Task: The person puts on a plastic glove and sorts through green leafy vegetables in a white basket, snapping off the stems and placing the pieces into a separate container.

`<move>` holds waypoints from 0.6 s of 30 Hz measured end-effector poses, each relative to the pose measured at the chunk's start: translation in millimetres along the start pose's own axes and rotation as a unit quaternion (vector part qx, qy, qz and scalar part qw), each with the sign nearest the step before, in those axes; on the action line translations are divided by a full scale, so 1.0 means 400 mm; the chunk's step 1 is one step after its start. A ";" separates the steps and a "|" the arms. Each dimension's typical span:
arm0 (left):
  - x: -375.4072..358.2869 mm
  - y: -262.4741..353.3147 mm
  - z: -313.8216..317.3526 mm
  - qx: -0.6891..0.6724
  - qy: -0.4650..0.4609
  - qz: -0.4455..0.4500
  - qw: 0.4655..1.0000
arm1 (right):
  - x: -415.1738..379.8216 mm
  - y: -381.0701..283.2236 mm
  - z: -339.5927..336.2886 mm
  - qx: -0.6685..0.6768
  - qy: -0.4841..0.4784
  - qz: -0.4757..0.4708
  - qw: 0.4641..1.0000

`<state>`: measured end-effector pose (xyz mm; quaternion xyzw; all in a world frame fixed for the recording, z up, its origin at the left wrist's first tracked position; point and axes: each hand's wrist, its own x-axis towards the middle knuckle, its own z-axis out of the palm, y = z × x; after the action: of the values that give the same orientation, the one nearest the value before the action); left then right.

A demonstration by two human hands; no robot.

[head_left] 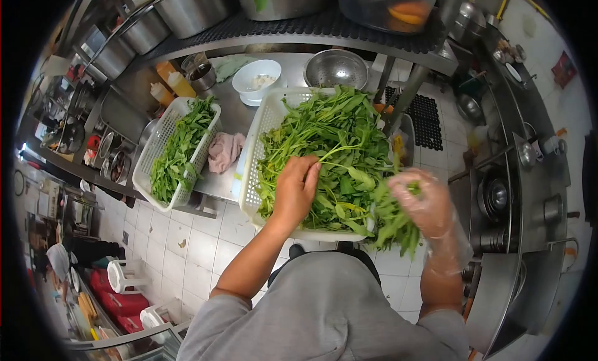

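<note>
A big white perforated basket (250, 193) in front of me is heaped with long-stemmed leafy greens (333, 137). Over its near side, my left hand (294, 190) is bare and pinches a thin green stem (330, 152) between thumb and fingers. My right hand (423, 202), in a clear plastic glove, is closed around a bunch of the greens (397, 224) at the basket's right edge, with leaves hanging down below it. To the left stands a smaller white basket (144, 174) with more greens (174, 155) inside.
A pink cloth (225, 152) lies between the baskets on the steel table (233, 106). Behind are a white bowl (256, 71), a colander (336, 68) and sauce bottles (180, 85). A shelf (299, 34) with pots overhangs the back. Another person (81, 252) is at lower left.
</note>
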<state>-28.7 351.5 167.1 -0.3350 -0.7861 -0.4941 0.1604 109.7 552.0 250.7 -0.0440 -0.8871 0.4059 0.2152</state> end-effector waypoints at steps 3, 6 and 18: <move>-0.003 0.035 0.001 -0.018 -0.008 -0.040 0.999 | 0.030 -0.031 0.047 -0.043 -0.012 -0.123 0.991; -0.001 0.045 0.002 -0.021 -0.039 -0.055 0.997 | 0.057 -0.059 0.033 -0.042 0.039 -0.125 0.990; 0.031 0.154 0.065 0.000 -0.136 0.193 0.972 | 0.012 0.069 0.019 -0.087 0.000 -0.063 0.994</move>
<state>6.5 396.8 203.4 -0.5441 -0.7211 -0.4039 0.1445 99.5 566.4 227.5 -0.0062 -0.9202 0.3124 0.2356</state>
